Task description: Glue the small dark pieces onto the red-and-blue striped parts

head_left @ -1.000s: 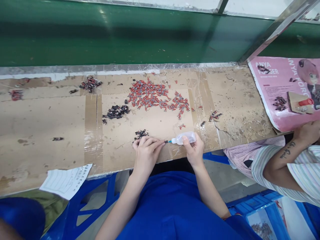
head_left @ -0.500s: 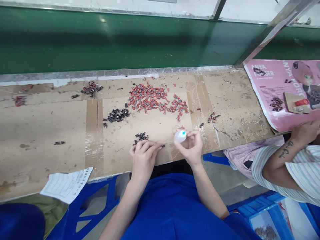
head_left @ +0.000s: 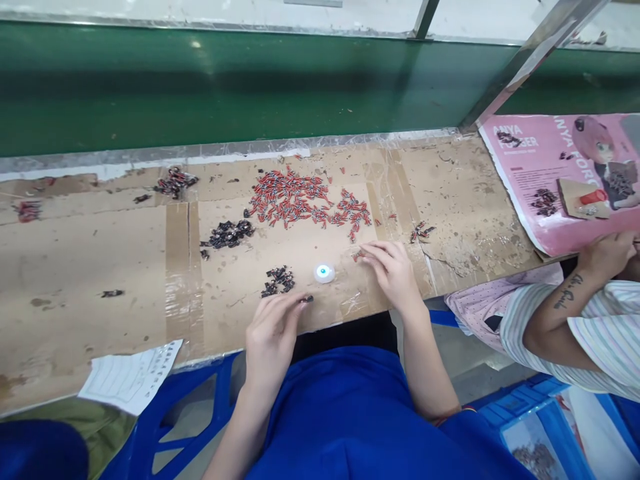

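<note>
My left hand [head_left: 275, 327] is closed in a pinch on a small black part [head_left: 309, 299] at the table's front edge. Just beyond it lies a small pile of black parts [head_left: 278, 281]. A small white squeeze bottle with a blue tip [head_left: 324, 272] stands between my hands, touched by neither. My right hand [head_left: 393, 270] rests low over the cardboard, its fingertips closed at a small red part [head_left: 358, 255]; the fingers partly hide it. Farther back a large spread of red-and-metal parts [head_left: 290, 197] lies beside a heap of black parts [head_left: 230, 234].
Cardboard [head_left: 450, 193] covers the bench, with a green wall [head_left: 225, 87] behind. A paper sheet [head_left: 131, 373] hangs over the front edge at left. At right are a pink poster [head_left: 530, 193] and a co-worker's arm [head_left: 565, 300]. Blue crates [head_left: 515, 407] stand below.
My right hand has let go of the white bottle, which now stands on the cardboard, and has moved to the small red parts. My left hand has drawn back slightly with the black part.
</note>
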### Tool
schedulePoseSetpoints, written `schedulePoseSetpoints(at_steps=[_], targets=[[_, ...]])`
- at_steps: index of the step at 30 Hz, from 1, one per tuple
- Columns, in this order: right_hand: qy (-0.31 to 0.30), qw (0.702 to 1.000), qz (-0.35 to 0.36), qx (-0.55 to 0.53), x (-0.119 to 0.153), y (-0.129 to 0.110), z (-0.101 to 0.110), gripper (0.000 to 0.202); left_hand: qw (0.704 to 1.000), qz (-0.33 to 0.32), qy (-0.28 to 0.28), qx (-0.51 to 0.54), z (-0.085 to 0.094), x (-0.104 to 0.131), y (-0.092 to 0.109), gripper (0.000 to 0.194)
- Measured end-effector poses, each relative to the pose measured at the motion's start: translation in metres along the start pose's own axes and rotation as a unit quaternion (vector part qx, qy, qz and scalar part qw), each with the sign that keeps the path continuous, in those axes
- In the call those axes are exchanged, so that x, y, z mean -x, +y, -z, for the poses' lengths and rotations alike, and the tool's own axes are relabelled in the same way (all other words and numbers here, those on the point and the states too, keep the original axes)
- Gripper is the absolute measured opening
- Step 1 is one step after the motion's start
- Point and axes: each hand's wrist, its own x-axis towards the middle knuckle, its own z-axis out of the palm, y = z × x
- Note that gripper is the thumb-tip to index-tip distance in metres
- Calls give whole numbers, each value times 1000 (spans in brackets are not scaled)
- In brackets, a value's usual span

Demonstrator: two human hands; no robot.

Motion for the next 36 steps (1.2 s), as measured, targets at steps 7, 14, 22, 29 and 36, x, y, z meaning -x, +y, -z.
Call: schedulePoseSetpoints(at_steps=[7,14,22,29,36], targets=[[-97,994,-29,39,-20,12,1,15,995,44,-13,89,-9,2,10,11],[48,946,-217,-235,12,-42,0,6,986,98,3,133,-16,2,27,11],[48,821,-335,-459,30,-90,-21,15,986,82,-5,145,-18,-3,35,11],[49,775,-375,-506,31,-90,-24,25,990,63,-5,129,-18,-4,34,12],[94,772,-396,-488,34,-94,-33,27,990,38,-6,138,-19,-3,33,14]])
